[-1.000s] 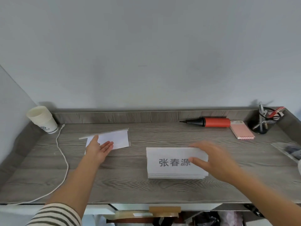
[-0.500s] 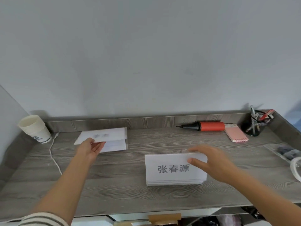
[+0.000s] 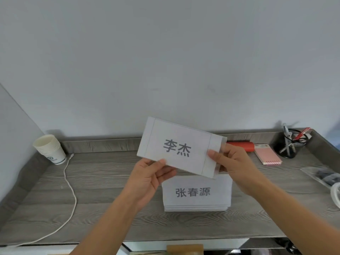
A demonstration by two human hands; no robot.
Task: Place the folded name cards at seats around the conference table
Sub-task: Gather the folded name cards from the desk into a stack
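A white name card (image 3: 179, 147) with two printed characters is held up in the air above the grey wooden desk (image 3: 103, 181), tilted down to the right. My left hand (image 3: 149, 176) pinches its lower left edge and my right hand (image 3: 233, 162) grips its right end. Below the raised card lies a stack of folded name cards (image 3: 196, 195) on the desk, its top card printed with three characters.
A stack of paper cups (image 3: 50, 149) stands at the back left, with a white cable (image 3: 70, 188) trailing towards the front edge. A red pump (image 3: 242, 145), a pink notepad (image 3: 267, 156) and a black pen holder (image 3: 290, 144) sit at the back right. A plastic bag (image 3: 323, 176) lies at the right.
My left hand lifted the card from the left of the desk and brought it to the middle. My right hand left the stack and took hold of the card's right end.
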